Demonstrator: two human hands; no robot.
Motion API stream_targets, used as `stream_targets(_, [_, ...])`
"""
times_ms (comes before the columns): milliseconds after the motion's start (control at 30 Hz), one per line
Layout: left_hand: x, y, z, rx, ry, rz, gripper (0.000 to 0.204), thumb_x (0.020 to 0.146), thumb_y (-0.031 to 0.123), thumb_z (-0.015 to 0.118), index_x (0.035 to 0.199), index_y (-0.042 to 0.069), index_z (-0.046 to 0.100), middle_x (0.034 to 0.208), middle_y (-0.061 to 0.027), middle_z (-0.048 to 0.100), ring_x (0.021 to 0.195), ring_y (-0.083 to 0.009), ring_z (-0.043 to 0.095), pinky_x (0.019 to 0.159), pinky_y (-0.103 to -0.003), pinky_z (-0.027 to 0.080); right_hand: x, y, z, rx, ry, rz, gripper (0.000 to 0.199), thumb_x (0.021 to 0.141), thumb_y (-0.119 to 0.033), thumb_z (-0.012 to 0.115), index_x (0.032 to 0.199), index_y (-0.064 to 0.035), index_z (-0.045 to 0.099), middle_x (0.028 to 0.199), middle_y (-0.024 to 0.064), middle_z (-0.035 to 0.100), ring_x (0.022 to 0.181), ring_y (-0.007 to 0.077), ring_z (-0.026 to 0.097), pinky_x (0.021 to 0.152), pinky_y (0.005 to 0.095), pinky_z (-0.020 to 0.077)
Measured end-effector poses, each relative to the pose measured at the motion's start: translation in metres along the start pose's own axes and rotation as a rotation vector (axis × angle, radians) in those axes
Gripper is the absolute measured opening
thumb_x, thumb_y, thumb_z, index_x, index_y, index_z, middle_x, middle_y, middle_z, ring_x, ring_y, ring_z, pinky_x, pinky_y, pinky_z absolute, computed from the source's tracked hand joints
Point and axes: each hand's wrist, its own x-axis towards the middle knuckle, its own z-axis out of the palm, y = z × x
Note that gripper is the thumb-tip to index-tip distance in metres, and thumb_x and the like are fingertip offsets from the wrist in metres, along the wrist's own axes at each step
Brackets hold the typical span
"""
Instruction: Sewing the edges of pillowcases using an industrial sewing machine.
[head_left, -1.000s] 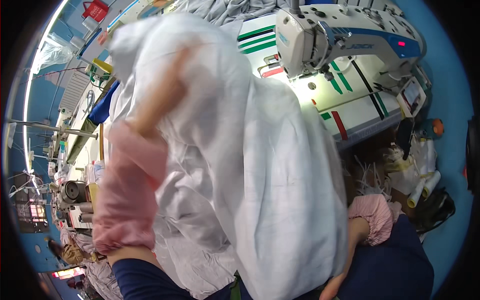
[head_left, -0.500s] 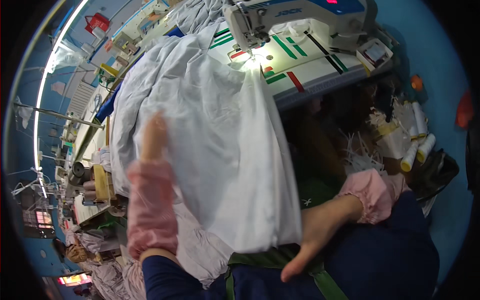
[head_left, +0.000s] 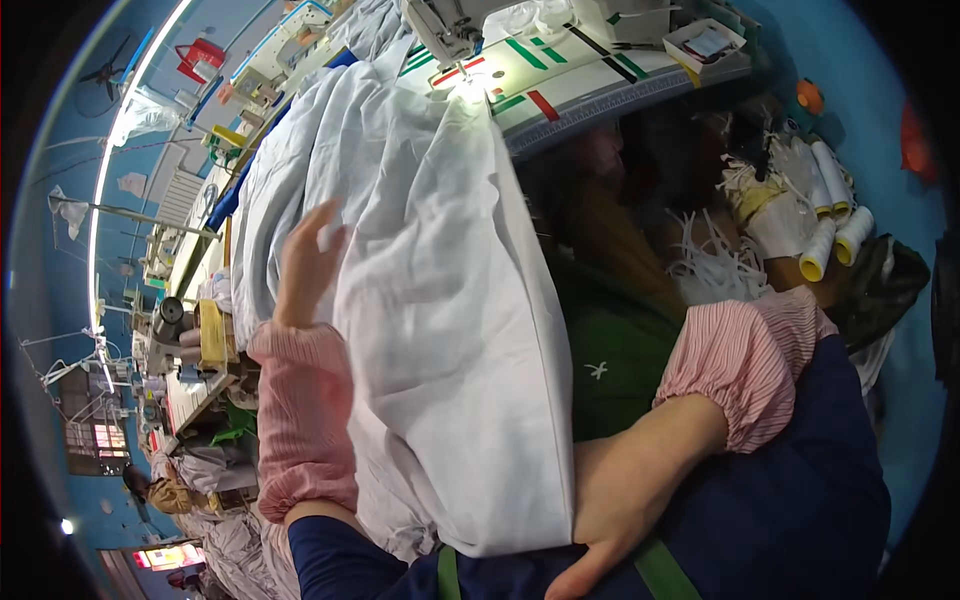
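Note:
A large pale grey-white cloth (head_left: pixel 450 330) runs from beneath the sewing machine's needle area (head_left: pixel 468 88) down to my lap, with a straight folded edge along its right side. My left hand (head_left: pixel 308 262) is over the cloth's left part, fingers curved and apart, with nothing gripped between them. At the lower right edge of the cloth is my right hand (head_left: pixel 625 485). Its thumb stretches out away from the cloth, while the other fingers are hidden under the fabric. The sewing machine head (head_left: pixel 445 30) is lit at the needle and partly cut off by the top.
White thread cones (head_left: pixel 835 215) and a bundle of white strips (head_left: pixel 715 260) sit at right, below the machine table (head_left: pixel 600 95). A small open box (head_left: pixel 705 45) rests on the table's right end. More machines and piled garments (head_left: pixel 235 545) line the left.
The machine sits higher and farther left in view. My left hand, blurred before, now shows its fingers apart. The cloth's lower end and my right hand appear lower.

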Motion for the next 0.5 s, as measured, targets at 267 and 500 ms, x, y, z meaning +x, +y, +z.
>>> stream_targets(267, [-0.077, 0.249, 0.002, -0.396, -0.296, 0.525, 0.041, 0.075, -0.005, 0.064, 0.116, -0.002, 0.061, 0.123, -0.0184, 0.056, 0.096, -0.0299, 0.064, 0.079, -0.036, 0.054, -0.026, -0.002, 0.023, -0.311, 0.138, -0.105, 0.067, 0.091, -0.054, 0.057, 0.114, 0.0094, 0.056, 0.117, 0.0297, 0.058, 0.109, 0.0453, 0.055, 0.095, 0.0449, 0.0456])
stream_targets(500, [-0.103, 0.257, 0.040, -0.704, -0.346, 0.378, 0.040, 0.082, 0.000, 0.067, 0.120, -0.001, 0.057, 0.118, -0.0170, 0.058, 0.099, -0.0307, 0.063, 0.084, -0.036, 0.054, -0.112, 0.004, -0.004, -0.294, 0.257, -0.024, 0.040, 0.085, -0.030, 0.073, 0.109, 0.0005, 0.062, 0.104, 0.0183, 0.064, 0.090, 0.0353, 0.065, 0.078, 0.0388, 0.0537])
